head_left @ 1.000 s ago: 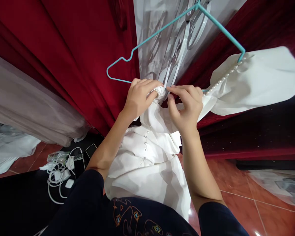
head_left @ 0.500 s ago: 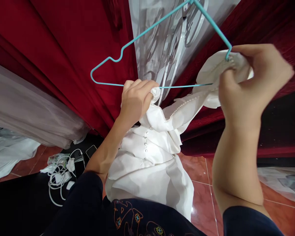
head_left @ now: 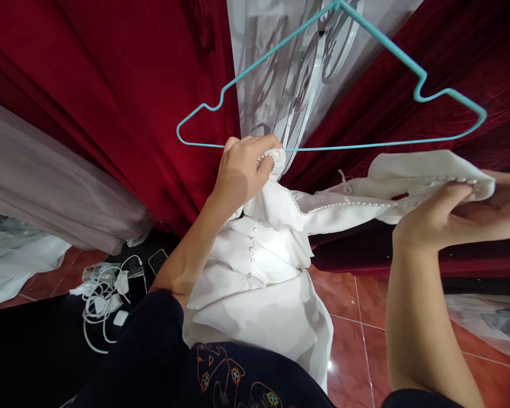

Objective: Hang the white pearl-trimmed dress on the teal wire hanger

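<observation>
Two hands are in my view. The left hand (head_left: 244, 173) has its grip closed firmly on a bunched, pearl-edged part of one white garment (head_left: 259, 317). I cannot tell whether these fingers also grasp the one turquoise hanger (head_left: 382, 39), whose lower bar runs out of sight at the knuckles. The right hand (head_left: 471, 226) holds the garment's far end in a looser grip, thumb over the cloth and palm beneath; its fingertips leave my picture, so I cannot judge their curl. Between the hands, the cloth stretches sideways just below the hanger's bar, with pearl trim (head_left: 348, 205) along its edge. The garment's body hangs in front of the wearer, its column of buttons numbering at least four (folds spoil my count). To the left, one black surface (head_left: 34, 345) carries two phones (head_left: 136, 287) and a tangle of white cables (head_left: 94, 324), too knotted to number. I log red curtains (head_left: 153, 113) on both sides, above red floor tiles (head_left: 344, 345).
</observation>
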`<state>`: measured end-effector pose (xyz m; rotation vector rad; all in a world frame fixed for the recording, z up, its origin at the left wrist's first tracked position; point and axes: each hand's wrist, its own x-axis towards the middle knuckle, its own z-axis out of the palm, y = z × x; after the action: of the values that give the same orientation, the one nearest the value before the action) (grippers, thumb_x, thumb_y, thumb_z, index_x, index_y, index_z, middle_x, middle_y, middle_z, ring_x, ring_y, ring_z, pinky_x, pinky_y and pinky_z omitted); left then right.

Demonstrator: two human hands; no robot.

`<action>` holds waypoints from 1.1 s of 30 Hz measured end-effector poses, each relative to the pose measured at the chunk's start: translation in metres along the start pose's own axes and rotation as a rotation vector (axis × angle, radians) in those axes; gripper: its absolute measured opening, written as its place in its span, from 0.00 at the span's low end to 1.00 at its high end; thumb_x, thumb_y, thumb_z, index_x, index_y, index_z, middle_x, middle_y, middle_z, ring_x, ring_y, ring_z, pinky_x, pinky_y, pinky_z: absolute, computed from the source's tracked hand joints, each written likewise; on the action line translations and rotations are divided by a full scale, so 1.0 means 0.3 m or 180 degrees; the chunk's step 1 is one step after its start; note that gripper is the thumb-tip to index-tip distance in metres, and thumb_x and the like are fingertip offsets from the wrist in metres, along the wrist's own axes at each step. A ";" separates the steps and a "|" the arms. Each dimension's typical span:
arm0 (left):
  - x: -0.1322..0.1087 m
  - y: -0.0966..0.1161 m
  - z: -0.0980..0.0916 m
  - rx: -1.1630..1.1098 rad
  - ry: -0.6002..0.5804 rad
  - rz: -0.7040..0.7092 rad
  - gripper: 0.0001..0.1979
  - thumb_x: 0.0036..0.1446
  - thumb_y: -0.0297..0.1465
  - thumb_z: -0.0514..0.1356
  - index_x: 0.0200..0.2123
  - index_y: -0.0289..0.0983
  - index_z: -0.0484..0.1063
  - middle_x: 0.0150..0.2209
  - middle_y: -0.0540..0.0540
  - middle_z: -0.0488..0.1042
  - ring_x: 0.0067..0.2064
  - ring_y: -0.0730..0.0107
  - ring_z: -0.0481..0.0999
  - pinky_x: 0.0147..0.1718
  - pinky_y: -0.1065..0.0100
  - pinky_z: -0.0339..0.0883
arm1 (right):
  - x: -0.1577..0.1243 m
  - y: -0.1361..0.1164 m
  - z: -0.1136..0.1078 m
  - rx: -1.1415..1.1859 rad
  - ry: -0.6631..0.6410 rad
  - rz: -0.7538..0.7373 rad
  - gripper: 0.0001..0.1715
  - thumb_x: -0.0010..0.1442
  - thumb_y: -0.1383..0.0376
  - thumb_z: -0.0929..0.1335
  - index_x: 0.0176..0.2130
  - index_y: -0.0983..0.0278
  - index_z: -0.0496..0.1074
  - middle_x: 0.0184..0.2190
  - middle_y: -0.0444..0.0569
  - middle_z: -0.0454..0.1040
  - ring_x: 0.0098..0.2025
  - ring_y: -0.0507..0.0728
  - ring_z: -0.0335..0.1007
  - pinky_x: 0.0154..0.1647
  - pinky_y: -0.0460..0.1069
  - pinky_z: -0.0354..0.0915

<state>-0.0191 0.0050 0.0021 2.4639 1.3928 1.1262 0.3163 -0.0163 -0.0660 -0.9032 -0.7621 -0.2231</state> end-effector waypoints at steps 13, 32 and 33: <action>-0.025 -0.020 -0.010 0.0007 0.0028 0.0093 0.14 0.65 0.20 0.58 0.44 0.41 0.80 0.43 0.50 0.85 0.46 0.57 0.82 0.57 0.53 0.67 | -0.160 -0.229 0.221 -0.0430 -0.2838 -0.0954 0.17 0.74 0.56 0.65 0.49 0.60 0.81 0.43 0.52 0.82 0.46 0.58 0.79 0.50 0.56 0.74; -0.146 -0.290 -0.109 -0.1215 0.3060 -0.0539 0.14 0.51 0.14 0.57 0.38 0.36 0.69 0.37 0.49 0.68 0.38 0.72 0.72 0.41 0.67 0.70 | -0.191 -0.305 0.215 -0.0430 -0.2444 -0.0540 0.14 0.72 0.57 0.68 0.36 0.61 0.76 0.34 0.48 0.76 0.38 0.55 0.73 0.42 0.52 0.67; -0.130 -0.321 -0.129 -0.1226 0.3079 -0.0770 0.17 0.49 0.12 0.55 0.37 0.36 0.68 0.37 0.50 0.68 0.40 0.72 0.72 0.42 0.69 0.70 | -0.189 -0.299 0.219 -0.0436 -0.2505 -0.0486 0.15 0.73 0.55 0.68 0.37 0.61 0.76 0.35 0.48 0.76 0.39 0.55 0.73 0.43 0.52 0.67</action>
<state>-0.1237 0.0203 -0.0314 1.4368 1.3649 2.3822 0.1996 -0.0283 -0.0234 -1.0703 -1.5621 -0.0439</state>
